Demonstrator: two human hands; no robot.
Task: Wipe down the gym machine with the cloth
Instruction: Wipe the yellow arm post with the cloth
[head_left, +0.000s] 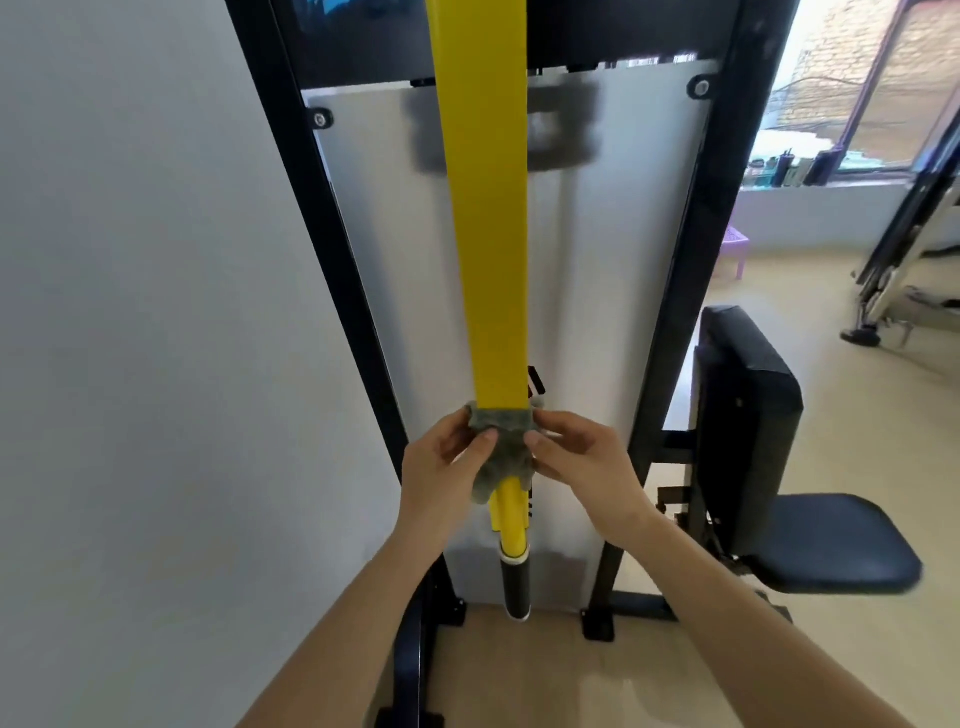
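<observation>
Now both hands meet on the cloth (503, 452). The left hand (441, 462) pinches its left edge between thumb and curled fingers. The right hand (582, 457) pinches the right edge in the same way. So the cloth sits between the two hands, wrapped around the front of the yellow bar (488, 249) of the gym machine (693, 291).

The cloth looks soft, light and a little fluffy. I think it will fold easily and follow the flat bar, but it may slip out if the pinch is weak. The bar seems stiff and smooth, so the cloth should glide on it. The two side edges seem a good place to hold.

Above the hands the bar runs long and free. Just below them it ends in a black grip (514, 587). Behind the hands is a grey panel (613, 312). Left of the left hand the wall (130, 312) is near. Right of the right hand stands a black backrest (748, 405), with more room.
</observation>
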